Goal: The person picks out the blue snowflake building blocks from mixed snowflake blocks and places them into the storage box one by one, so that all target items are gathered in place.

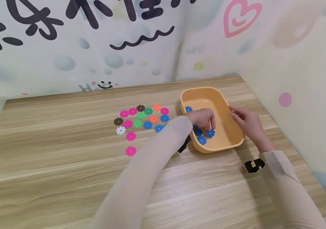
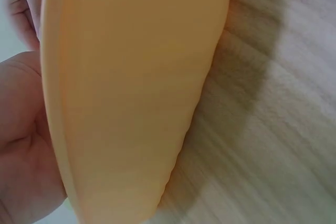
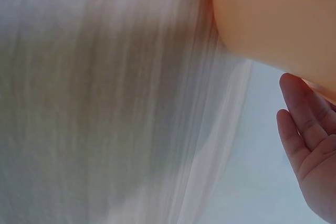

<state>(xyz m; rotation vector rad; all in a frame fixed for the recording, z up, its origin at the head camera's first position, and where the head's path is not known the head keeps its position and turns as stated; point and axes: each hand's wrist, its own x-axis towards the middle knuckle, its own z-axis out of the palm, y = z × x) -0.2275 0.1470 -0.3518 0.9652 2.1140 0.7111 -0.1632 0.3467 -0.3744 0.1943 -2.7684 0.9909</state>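
My left hand (image 1: 203, 117) reaches into an orange-yellow plastic basin (image 1: 223, 127). Its curled fingers pinch the upper edge of a blue notched snowflake disc (image 1: 210, 133). Other blue discs (image 1: 201, 140) lie at the basin's left side, partly hidden by that hand. At the right rim, my right hand (image 1: 250, 124) grips the basin with the thumb on the edge and fingers (image 3: 302, 103) against the outside. The left wrist view is mostly filled by the basin's outer wall (image 2: 131, 87), with part of the left hand (image 2: 26, 140) beyond the rim.
Left of the basin, several loose discs lie spread on the wooden table (image 1: 51, 152): pink (image 1: 130, 151), green (image 1: 137, 123), orange (image 1: 153, 119), brown (image 1: 118, 121), white (image 1: 120, 130) and blue (image 1: 147, 125). My left sleeve partly covers this group. Printed wall sheets (image 1: 140, 63) border the table.
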